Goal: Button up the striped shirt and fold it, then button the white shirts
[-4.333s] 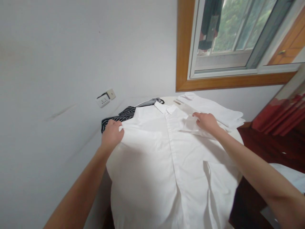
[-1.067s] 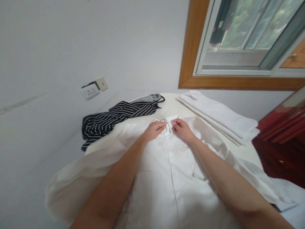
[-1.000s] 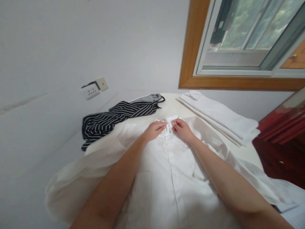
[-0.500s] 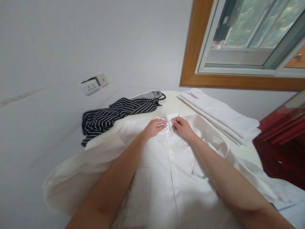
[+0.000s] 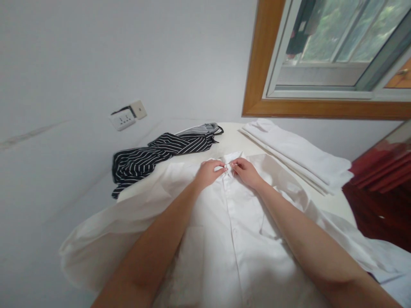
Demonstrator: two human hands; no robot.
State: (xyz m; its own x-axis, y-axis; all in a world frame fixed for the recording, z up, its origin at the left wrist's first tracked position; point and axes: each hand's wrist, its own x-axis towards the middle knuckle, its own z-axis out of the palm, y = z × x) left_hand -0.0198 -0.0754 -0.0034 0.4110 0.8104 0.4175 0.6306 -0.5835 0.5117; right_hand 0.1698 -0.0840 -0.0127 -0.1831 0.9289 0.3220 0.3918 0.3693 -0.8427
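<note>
Shirt [image 5: 216, 239]: white, front up on the table [image 5: 228, 139], body nearest the viewer; placket [image 5: 233, 226] ran approx. down the mid.
L-side sleeve [image 5: 96, 244]: spread wide, incl. a soft bulge at the near end.
R-side sleeve [image 5: 345, 235]: spread out past the table edge.
L hand [image 5: 208, 172]: thumb + fingertips pinched cloth at the neck.
R hand [image 5: 244, 170]: likewise pinched, just beside the L; whether a btn. lay betw. them was too small to tell.
Both hands: approx. 4 s earlier set wide apart at the shirt's sides, now tog.; v. little shift in the last 0.5 s. Work had apparently gone from broad handling to fine finger work.
Collar [image 5: 236, 157]: far end of shirt, partly hidden by fingers.
Striped garment [image 5: 163, 149]: black w. pale stripes, beyond shirt, L; formerly part-covered, now exposed.
Folded whites [image 5: 295, 154]: stacked, far R, apart from the hands.
</note>
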